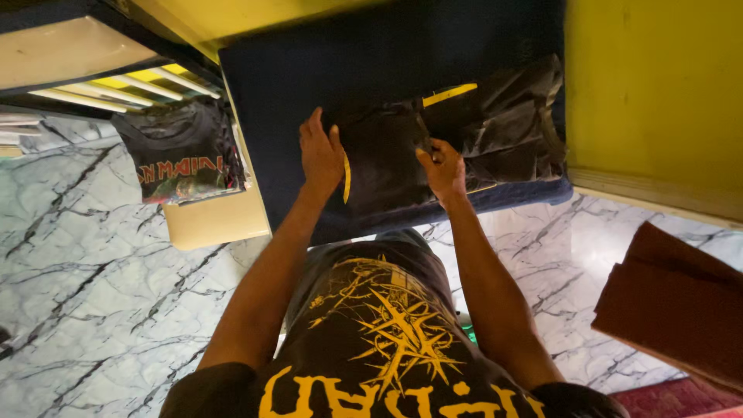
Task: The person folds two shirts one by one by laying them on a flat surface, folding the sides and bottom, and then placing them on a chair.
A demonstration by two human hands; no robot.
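Left of the left hand, a folded black printed T-shirt lies on a pale yellow shelf. Right of the right hand stands a yellow-green wall panel; below it, reddish-brown folded cardboard. White marble floor with dark veins underneath.

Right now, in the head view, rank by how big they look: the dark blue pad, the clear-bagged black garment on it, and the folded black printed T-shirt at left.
1. dark blue pad
2. bagged black garment, under both hands
3. folded printed T-shirt; it lies lower, farther from the camera, so its true size is uncertain.
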